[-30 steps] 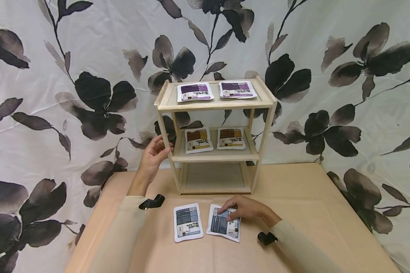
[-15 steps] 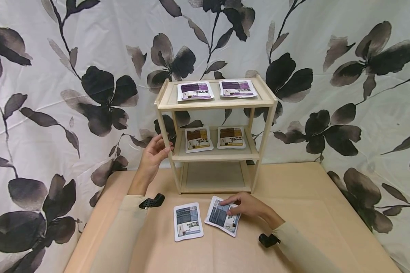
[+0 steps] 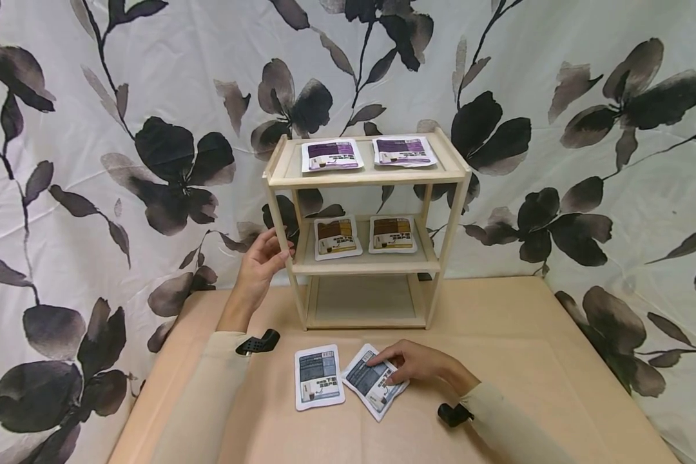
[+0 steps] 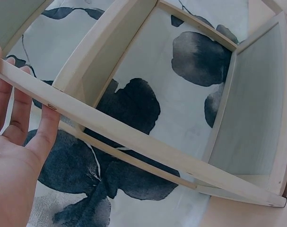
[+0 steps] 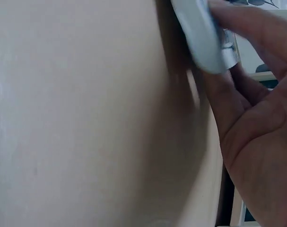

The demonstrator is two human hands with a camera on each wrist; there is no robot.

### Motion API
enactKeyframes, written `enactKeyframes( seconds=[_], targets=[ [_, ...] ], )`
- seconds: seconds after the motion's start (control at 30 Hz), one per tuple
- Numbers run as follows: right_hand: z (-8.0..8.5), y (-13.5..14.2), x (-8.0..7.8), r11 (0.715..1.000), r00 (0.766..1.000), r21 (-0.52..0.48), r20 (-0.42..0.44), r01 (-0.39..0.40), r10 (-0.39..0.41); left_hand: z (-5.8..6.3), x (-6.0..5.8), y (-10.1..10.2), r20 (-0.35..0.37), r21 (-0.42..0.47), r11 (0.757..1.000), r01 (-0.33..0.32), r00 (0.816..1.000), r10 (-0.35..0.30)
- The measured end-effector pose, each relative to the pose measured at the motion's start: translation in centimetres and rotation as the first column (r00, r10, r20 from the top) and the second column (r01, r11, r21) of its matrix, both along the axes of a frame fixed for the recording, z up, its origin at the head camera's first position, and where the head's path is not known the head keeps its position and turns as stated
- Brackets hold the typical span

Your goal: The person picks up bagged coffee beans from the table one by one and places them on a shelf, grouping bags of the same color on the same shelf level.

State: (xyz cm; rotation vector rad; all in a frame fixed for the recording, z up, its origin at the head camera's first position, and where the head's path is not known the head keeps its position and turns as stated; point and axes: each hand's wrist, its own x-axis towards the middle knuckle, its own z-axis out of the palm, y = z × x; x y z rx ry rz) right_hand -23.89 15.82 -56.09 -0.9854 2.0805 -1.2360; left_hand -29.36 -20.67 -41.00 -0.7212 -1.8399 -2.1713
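Observation:
In the head view my left hand (image 3: 256, 270) grips the left front post of a small wooden shelf (image 3: 365, 267) with three tiers. From the left wrist, its fingers (image 4: 20, 113) show wrapped against that post (image 4: 134, 130). My right hand (image 3: 420, 364) pinches a white-edged pouch with a blue-grey label (image 3: 372, 385) in front of the shelf. In the right wrist view this pouch (image 5: 197, 33) stands tilted between thumb and fingers, over its shadow. A like blue-grey pouch (image 3: 319, 377) lies flat to its left, close to its corner.
Two purple-labelled pouches, a left one (image 3: 332, 155) and a right one (image 3: 404, 151), lie on the top tier. The middle tier bears two brown-and-yellow pouches, left (image 3: 337, 238) and right (image 3: 392, 234). A flower-printed cloth (image 3: 180, 77) hangs behind the table (image 3: 499, 335).
The right hand has turned its pouch, first raising it slightly, then bringing it lower and further left so that it slants near the other one. The left hand keeps its place on the post.

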Motion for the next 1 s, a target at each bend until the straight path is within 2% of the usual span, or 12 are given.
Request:
enactKeyframes(
  seconds=[0.17,0.4,0.6,0.73,0.87,1.0],
  targets=[
    [-0.1,-0.24,0.27,1.0,1.0,0.018,0.011,0.019,-0.02,-0.08,0.03,0.04,0.003,-0.008,1.0,-0.006,1.0,0.006],
    [-0.36,0.15,0.24,0.997,0.997,-0.035,-0.018,0.073,-0.074,-0.21,0.01,0.02,-0.007,-0.002,1.0,-0.001,1.0,0.001],
    [-0.12,0.5,0.33,0.984,0.985,-0.05,-0.007,0.17,-0.171,-0.32,0.0,-0.07,-0.006,-0.004,1.0,0.001,1.0,-0.002],
    [0.02,0.5,0.07,0.965,0.972,-0.115,0.057,0.234,-0.229,-0.32,-0.08,-0.15,-0.01,-0.007,1.0,0.004,1.0,-0.004],
    [0.08,0.38,-0.32,0.929,0.953,-0.225,0.148,0.293,-0.264,-0.23,-0.15,-0.15,-0.014,0.0,1.0,0.017,1.0,-0.017],
    [0.25,0.32,-0.58,0.891,0.933,-0.283,0.166,0.356,-0.32,-0.19,-0.15,-0.09,-0.011,0.019,1.0,0.022,1.0,-0.021]
  ],
)
